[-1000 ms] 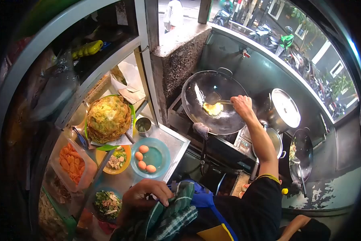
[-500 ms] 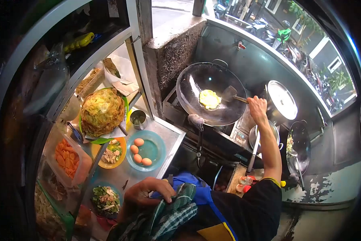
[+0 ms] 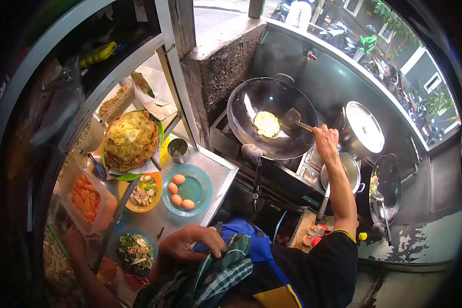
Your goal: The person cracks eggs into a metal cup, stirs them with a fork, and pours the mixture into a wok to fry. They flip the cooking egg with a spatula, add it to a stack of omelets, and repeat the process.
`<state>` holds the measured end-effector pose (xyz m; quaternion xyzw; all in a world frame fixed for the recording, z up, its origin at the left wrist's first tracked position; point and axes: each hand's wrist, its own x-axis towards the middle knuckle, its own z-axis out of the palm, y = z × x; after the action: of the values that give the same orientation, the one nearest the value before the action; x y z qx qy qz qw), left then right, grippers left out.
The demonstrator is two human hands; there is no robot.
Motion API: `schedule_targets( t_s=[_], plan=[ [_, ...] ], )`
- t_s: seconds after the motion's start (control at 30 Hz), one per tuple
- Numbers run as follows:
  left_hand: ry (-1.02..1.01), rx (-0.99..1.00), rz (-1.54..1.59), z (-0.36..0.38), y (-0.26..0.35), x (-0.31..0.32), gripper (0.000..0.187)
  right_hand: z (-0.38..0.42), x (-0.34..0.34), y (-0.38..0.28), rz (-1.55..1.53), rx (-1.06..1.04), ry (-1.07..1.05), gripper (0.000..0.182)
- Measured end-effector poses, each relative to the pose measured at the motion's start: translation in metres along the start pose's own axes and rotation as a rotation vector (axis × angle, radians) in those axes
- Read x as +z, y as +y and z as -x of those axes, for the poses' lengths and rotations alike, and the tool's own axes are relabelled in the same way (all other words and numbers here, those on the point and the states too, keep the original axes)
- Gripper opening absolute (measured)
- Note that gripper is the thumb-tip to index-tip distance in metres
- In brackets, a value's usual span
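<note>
My right hand [image 3: 326, 142] is closed around the handle of a wok spatula [image 3: 291, 118], whose blade rests inside a large dark wok [image 3: 297, 143]. Beside the blade, a yellow egg [image 3: 267, 124] fries on the wok's bottom. My left hand [image 3: 192, 242] is closed on a green-and-white checked cloth [image 3: 218, 277] in front of my body. A cloth-wrapped wok handle [image 3: 252, 152] points toward me. To the left of my body, several brown eggs [image 3: 178, 179] lie in a blue plate [image 3: 202, 187].
Another person's arm [image 3: 82, 269] reaches in at lower left, near a tub of orange slices [image 3: 85, 200]. Fried omelettes [image 3: 132, 141] are piled behind a bowl of chopped greens [image 3: 135, 252]. A lidded pot [image 3: 364, 126] and a second wok [image 3: 390, 179] stand at right.
Another person's arm has come into view at lower left. A figure in white has appeared outside at the top. My hands, the spatula and the egg have hardly moved.
</note>
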<state>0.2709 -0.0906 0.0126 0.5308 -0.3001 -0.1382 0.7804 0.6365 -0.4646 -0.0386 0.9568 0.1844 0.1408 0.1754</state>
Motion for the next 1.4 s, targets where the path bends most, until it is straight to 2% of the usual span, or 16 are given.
schedule_targets(
  t_s=[0.17,0.23,0.37,0.57,0.63,0.8,0.93,1.23,1.4],
  plan=[
    [0.01,0.009,0.028,-0.009,-0.004,0.0,0.02,0.007,-0.015,0.012,-0.032,0.021,0.041,0.017],
    [-0.024,0.007,0.013,-0.012,-0.008,-0.002,0.021,0.008,-0.015,0.013,-0.12,0.025,-0.041,0.018],
    [-0.035,0.008,0.012,-0.023,-0.01,-0.004,0.023,0.003,-0.003,0.007,-0.197,0.0,-0.064,0.018],
    [-0.012,-0.028,0.048,-0.027,-0.019,-0.007,0.032,0.006,-0.037,0.013,-0.096,-0.002,-0.058,0.018],
    [0.023,-0.042,0.133,-0.029,-0.023,-0.008,0.036,0.003,-0.047,0.023,-0.19,0.022,-0.172,0.022],
    [-0.019,-0.049,0.119,-0.04,-0.032,-0.014,0.039,0.004,-0.051,0.03,-0.392,-0.019,-0.323,0.025],
    [-0.062,-0.042,0.073,-0.05,-0.035,-0.019,0.039,0.003,-0.058,0.02,-0.435,-0.066,-0.368,0.023],
    [-0.09,-0.059,0.119,-0.058,-0.045,-0.021,0.041,-0.016,-0.008,-0.007,-0.438,-0.111,-0.193,0.014],
    [-0.088,-0.052,0.084,-0.054,-0.052,-0.023,0.044,-0.023,-0.02,-0.007,-0.302,-0.125,-0.134,0.013]
  ],
)
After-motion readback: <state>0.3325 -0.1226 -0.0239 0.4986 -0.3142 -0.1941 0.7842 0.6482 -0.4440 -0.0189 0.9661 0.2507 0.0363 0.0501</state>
